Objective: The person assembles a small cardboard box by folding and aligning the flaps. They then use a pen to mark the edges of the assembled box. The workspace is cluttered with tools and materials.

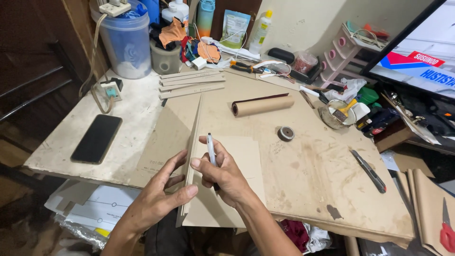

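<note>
A wide, scuffed fibreboard worktop (303,175) carries a flat tan cardboard sheet (237,156). The left hand (159,194) pinches a thin upright board (193,142) on edge — best kept square and steady — while the right hand (222,173), fingers curled, grips a slim white pen (210,149).

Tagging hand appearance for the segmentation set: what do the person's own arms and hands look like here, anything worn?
Both forearms are bare to the frame's lower edge: no sleeves, gloves or watch show. The left hand and right hand carry no visible rings or bands. Nails are short and unpainted. No markings can be made out.
</note>
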